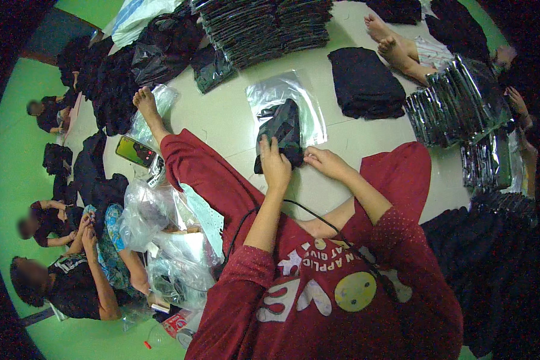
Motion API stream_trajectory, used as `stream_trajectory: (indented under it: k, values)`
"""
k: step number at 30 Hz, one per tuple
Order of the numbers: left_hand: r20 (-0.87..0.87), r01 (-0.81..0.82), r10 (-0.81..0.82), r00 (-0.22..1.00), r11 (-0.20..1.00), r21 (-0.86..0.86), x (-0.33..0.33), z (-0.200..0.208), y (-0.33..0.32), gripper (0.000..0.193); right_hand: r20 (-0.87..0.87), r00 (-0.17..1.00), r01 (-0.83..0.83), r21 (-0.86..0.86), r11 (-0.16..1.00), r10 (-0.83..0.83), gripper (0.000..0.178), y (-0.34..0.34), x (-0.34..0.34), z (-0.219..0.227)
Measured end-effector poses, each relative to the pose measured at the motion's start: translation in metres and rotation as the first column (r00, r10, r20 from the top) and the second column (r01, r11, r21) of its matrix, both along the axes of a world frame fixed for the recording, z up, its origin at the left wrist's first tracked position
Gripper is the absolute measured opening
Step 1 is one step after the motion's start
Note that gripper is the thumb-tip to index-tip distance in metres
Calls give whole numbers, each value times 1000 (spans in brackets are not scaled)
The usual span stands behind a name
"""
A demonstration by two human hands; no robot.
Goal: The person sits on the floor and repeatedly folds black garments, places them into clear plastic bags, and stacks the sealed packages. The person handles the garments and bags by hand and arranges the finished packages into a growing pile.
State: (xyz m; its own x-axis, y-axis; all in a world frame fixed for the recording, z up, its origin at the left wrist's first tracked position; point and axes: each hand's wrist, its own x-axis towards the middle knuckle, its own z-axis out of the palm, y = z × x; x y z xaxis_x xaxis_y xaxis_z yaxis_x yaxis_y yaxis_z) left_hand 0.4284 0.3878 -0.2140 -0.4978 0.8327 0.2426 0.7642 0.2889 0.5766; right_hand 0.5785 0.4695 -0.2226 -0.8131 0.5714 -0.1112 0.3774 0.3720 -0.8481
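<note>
On the floor in front of me lies a folded black garment [285, 125], partly inside or on a clear plastic bag [315, 111] whose shiny film spreads beyond it. My left hand [275, 163] rests flat on the garment's near part, fingers stretched out. Close to the garment's right edge is my right hand [325, 162], thumb and fingers drawn together in a pinch. What sits between those fingertips is too small to tell. The near end of the garment looks bunched under and beside my left hand.
Beyond stands a tall stack of bagged black garments [270, 30]. A folded black pile [366, 83] lies right of it, near more bagged stacks [453, 102]. Loose plastic bags [153, 210] and a phone [135, 151] lie to the left. Other people sit around.
</note>
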Motion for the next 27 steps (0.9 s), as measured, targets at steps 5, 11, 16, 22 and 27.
stream_trajectory:
  k: [5,11,16,22,27]
  values:
    - [416,143,-175,892,984,109,22,-11,6,42,89,995,27,71,997,-33,23,1,5,-9]
    - [-170,228,-334,927,863,-451,36,-19,-15,54,212,977,-56,200,978,12,31,4,28,-31]
    - [-228,162,-262,938,910,-382,27,-16,-1,56,210,978,-8,27,1000,2,27,14,27,-37]
    - [191,288,-218,957,789,-543,22,37,6,48,160,987,-9,15,1000,7,23,11,28,-34]
    - [-379,78,-150,913,977,-197,-4,22,38,52,209,978,-19,34,999,12,20,11,28,-28]
